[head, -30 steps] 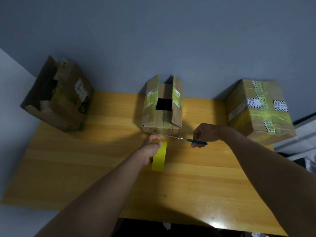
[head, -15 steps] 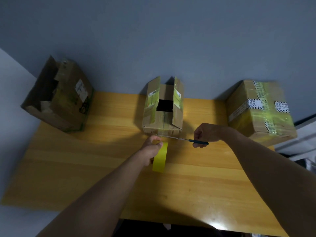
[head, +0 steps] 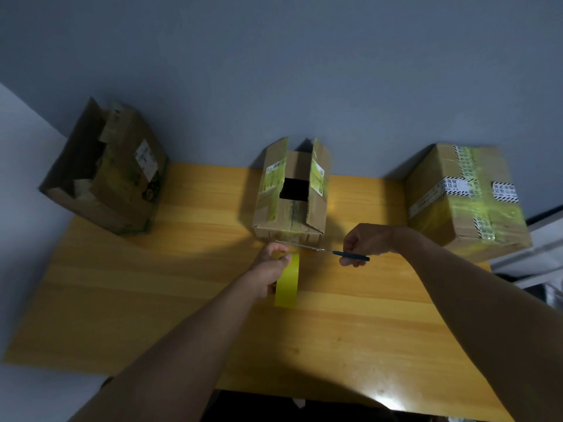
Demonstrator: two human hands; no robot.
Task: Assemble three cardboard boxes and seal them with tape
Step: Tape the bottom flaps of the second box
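Three cardboard boxes stand along the back of the wooden table [head: 152, 300]. The left box [head: 122, 178] lies tilted with its flaps open. The middle box [head: 292, 193] has two flaps raised and a dark gap in its top. The right box [head: 466, 202] is closed and crossed with yellow-green tape. My left hand [head: 271, 266] grips a roll of yellow tape [head: 288, 281] just in front of the middle box. My right hand [head: 368, 242] holds blue-handled scissors [head: 332, 252], whose blades reach left to the tape by the box's front bottom edge.
A grey wall rises right behind the boxes. The table's near edge runs across the bottom of the view, with dark floor below it. Grey furniture [head: 533, 239] stands off the table's right end.
Both hands stay almost where they were. The view has shifted very slightly; the scissors and the tape roll hold the same position at the box's front edge.
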